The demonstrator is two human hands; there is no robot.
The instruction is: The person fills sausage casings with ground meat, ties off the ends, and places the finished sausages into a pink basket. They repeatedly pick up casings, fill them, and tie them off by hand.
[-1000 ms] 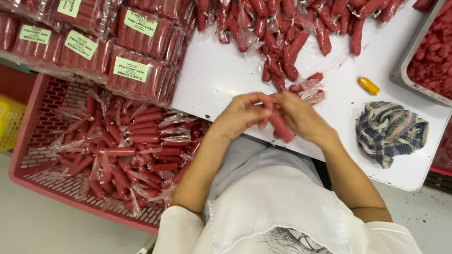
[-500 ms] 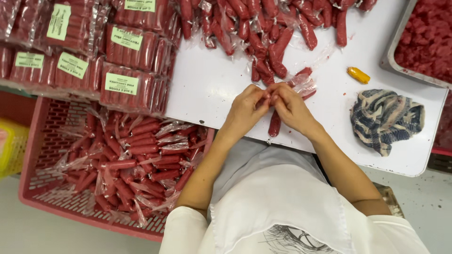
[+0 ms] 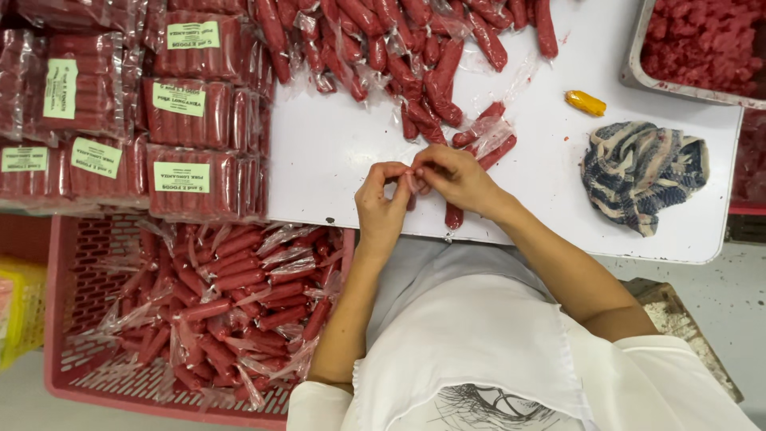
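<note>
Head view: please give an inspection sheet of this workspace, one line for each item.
Surface: white board table.
Job's things: red sausage in clear wrap, pinched at its top end by both hands.
Clutter: loose wrapped sausages, labelled packs, striped cloth, small yellow object, metal tray of red meat.
Hands: left hand, right hand, fingertips together.
Cables: nothing seen.
Surroundings: pink crate of sausages.
</note>
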